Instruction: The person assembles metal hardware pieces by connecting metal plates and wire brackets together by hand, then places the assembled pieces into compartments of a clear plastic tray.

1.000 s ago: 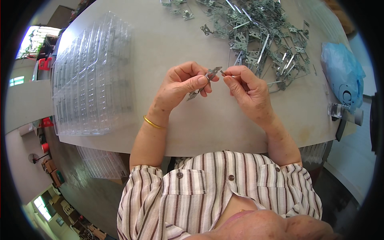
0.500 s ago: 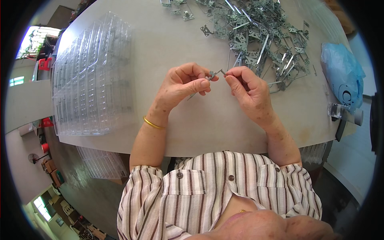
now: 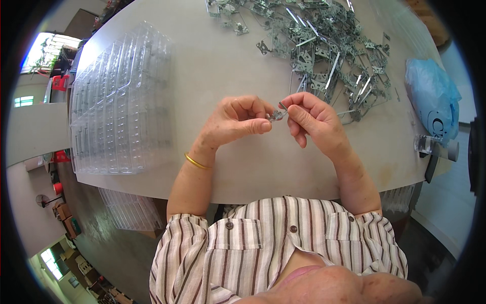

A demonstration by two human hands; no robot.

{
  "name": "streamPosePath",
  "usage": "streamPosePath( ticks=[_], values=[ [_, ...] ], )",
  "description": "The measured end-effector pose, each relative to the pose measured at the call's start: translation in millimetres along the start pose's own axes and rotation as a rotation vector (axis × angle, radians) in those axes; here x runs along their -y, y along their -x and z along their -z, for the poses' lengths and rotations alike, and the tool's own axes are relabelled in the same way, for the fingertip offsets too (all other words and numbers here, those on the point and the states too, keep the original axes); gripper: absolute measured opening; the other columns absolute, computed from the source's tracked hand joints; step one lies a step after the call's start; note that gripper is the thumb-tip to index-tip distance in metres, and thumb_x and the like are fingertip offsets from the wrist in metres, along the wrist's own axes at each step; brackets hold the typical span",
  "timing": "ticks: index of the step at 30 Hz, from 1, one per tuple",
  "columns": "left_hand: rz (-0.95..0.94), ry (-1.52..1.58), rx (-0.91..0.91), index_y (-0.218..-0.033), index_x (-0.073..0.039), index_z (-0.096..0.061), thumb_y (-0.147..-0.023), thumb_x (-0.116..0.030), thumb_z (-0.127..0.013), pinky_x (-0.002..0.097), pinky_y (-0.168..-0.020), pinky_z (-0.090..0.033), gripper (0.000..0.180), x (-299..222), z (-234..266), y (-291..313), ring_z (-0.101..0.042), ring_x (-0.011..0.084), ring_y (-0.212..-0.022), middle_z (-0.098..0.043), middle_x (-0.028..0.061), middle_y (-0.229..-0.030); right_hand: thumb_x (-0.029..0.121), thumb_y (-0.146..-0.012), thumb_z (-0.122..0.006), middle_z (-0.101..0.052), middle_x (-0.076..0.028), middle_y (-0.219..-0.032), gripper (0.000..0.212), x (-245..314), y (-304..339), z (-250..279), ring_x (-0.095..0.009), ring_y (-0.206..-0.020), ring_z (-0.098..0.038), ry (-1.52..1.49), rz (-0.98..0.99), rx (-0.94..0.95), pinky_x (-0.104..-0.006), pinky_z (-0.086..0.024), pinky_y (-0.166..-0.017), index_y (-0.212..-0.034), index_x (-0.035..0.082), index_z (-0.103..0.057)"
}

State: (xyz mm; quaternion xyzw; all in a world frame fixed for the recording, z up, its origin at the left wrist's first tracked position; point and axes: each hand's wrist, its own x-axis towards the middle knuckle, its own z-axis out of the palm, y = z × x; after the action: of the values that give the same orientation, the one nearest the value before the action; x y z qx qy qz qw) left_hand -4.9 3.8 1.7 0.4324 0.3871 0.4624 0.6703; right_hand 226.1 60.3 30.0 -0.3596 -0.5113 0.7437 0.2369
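Observation:
Between my two hands is a small grey metal bracket [image 3: 275, 116] with a thin strip-like arm. My left hand [image 3: 238, 119] pinches its body between thumb and fingers. My right hand [image 3: 315, 120] grips the thin arm at the other end, thumb against forefinger. Much of the bracket is hidden behind the fingertips. Just beyond my hands lies a loose pile of similar metal brackets and strips [image 3: 309, 61], tangled together on the pale table [image 3: 212, 66].
At the left, a stack of clear plastic trays [image 3: 119, 106] holds metal parts. A blue plastic bag [image 3: 433, 96] and a clear bottle [image 3: 435, 145] stand at the right edge. More clear trays [image 3: 130, 209] sit below the table's near left edge.
Both hands have come slightly nearer to me. My right hand has turned and closed in on my left, and the bracket's thin arm now points more upward.

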Motion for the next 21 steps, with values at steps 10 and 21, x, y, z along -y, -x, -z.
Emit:
streamPosePath(
  ticks=[10,21],
  values=[
    [0.046,-0.108,0.096,-0.078,-0.004,-0.063,-0.081,-0.017,-0.084,0.0280,-0.071,-0.049,0.025,-6,-2,4,-0.062,0.0122,-0.086,-0.071,0.0095,-0.093,0.026,-0.102,-0.059,-0.063,-0.004,-0.069,0.023,2,1,5,-0.009,-0.049,-0.056,-0.138,-0.160,0.182,-0.0217,-0.043,-0.045,-0.107,0.004,-0.055],
    [0.009,-0.167,0.200,-0.075,-0.005,-0.063,-0.081,-0.021,-0.083,0.0280,-0.074,-0.047,0.027,3,-3,1,-0.062,0.0123,-0.086,-0.072,0.0056,-0.093,0.009,-0.099,-0.058,-0.051,0.004,-0.062,0.010,-7,8,-6,0.000,-0.054,-0.041,0.389,0.312,-0.145,-0.0228,-0.031,-0.046,-0.093,0.003,-0.052]
  ],
)
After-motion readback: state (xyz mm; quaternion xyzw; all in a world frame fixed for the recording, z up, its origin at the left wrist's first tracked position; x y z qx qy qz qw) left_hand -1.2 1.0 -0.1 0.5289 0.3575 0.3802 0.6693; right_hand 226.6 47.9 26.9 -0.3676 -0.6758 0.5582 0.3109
